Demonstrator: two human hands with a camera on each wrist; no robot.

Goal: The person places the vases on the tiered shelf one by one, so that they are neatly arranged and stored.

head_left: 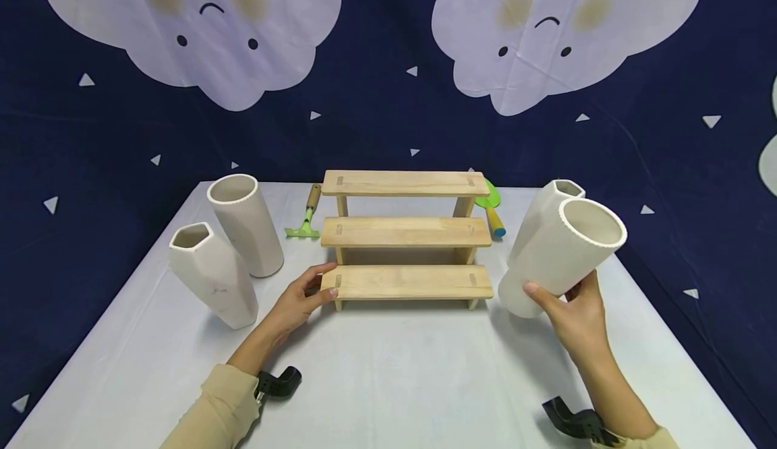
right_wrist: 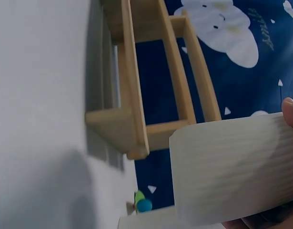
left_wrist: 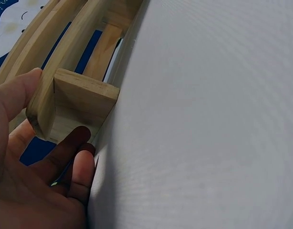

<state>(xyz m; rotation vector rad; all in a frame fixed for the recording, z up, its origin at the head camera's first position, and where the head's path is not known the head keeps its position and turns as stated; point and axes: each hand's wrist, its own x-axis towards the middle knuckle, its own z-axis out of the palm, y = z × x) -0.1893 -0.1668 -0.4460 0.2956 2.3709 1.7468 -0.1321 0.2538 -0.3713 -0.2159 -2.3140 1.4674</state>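
A three-step wooden stand (head_left: 405, 232) is in the middle of the table. My left hand (head_left: 302, 298) holds the left end of its lowest step, thumb at the front edge and index finger at the back. In the left wrist view, my left hand's (left_wrist: 36, 171) other fingers curl beside the stand's leg (left_wrist: 84, 93). My right hand (head_left: 577, 314) grips a ribbed white vase (head_left: 552, 260), tilted with its mouth to the right, just right of the stand. The right wrist view shows the vase's (right_wrist: 232, 167) base end beside the stand. Its far side is hidden.
A faceted white vase (head_left: 543, 206) stands behind the held one. At left are another ribbed vase (head_left: 249, 233) and a faceted vase (head_left: 218, 280). A small green rake (head_left: 307, 216) and a green trowel (head_left: 493, 210) lie near the stand. Dark cloud-patterned fabric (head_left: 388, 112) hangs behind.
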